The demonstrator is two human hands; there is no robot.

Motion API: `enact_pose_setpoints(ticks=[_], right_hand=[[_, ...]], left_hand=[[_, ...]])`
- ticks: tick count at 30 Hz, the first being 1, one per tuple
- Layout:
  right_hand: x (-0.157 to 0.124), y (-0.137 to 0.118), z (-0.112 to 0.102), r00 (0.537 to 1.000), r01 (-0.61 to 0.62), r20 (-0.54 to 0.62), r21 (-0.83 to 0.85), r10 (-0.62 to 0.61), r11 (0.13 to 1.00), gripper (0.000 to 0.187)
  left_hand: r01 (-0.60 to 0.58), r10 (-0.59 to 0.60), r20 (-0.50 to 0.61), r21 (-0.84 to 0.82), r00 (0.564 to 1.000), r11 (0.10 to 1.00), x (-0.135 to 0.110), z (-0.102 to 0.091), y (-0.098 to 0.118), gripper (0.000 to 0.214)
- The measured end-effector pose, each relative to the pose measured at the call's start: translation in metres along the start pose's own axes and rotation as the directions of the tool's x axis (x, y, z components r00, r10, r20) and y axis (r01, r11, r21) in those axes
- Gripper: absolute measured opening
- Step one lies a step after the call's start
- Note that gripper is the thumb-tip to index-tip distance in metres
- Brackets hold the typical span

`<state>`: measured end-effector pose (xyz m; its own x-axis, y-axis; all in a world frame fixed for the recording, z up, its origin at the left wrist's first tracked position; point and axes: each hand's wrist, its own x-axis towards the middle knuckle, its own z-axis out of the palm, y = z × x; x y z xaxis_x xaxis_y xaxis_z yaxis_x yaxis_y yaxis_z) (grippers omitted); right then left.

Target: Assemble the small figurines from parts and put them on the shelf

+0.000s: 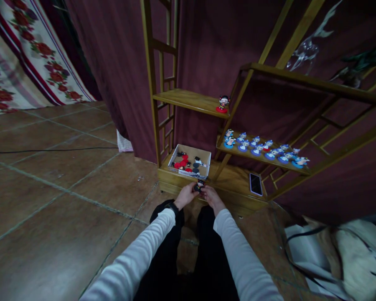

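Between my two hands is a small figurine (199, 185) with black hair, a dark outfit and a dark base. My left hand (187, 196), with a black watch at the wrist, pinches it from the left. From the right, the fingers of my right hand (210, 195) close on it as well. Just beyond my hands, a shallow cardboard box (208, 165) sits on the bottom shelf, holding several red, black and white figurine pieces and round bases. One figurine on a red base (223, 103) stands at the right end of the upper left shelf.
Several blue-and-white figurines (257, 149) stand in rows on the middle right shelf (305, 169). A phone (255, 184) lies on the lower shelf. Glass-like (303, 54) and green (360, 62) ornaments stand higher up. Bags (360, 259) rest on the floor at right; a cable (53, 150) crosses the left floor.
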<state>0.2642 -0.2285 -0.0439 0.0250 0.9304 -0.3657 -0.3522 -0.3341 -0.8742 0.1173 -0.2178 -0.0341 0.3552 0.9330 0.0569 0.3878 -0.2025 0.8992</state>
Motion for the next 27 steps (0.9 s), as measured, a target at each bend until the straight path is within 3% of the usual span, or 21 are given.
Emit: enact_pose_setpoints(ticks=[2,6,12,20,27], right_hand=[[-0.001,-0.001,-0.001,1.0,-0.007,-0.005,-0.023,0.007,1.0,0.013],[-0.003,-0.003,-0.003,1.0,-0.019,-0.01,-0.052,0.019,0.998,0.015],[0.0,-0.002,-0.004,0.999,-0.041,-0.005,-0.039,0.041,0.998,0.019],[0.0,0.002,-0.006,0.994,0.056,0.097,0.012,-0.056,0.998,0.026],[0.001,0.004,-0.005,0.994,0.068,0.084,0.013,-0.069,0.998,0.023]], left_hand=[[-0.07,0.067,0.02,0.162,0.998,0.984,-0.004,-0.002,0.005,0.043],[-0.072,0.067,0.027,0.324,0.997,0.943,-0.01,-0.004,0.016,0.044],[-0.084,0.062,0.064,0.457,0.996,0.886,-0.016,-0.003,0.026,0.044],[-0.037,0.011,0.046,0.607,0.999,0.794,-0.021,-0.007,0.034,0.039],[-0.057,0.03,0.051,0.677,0.998,0.734,-0.025,-0.007,0.041,0.037]])
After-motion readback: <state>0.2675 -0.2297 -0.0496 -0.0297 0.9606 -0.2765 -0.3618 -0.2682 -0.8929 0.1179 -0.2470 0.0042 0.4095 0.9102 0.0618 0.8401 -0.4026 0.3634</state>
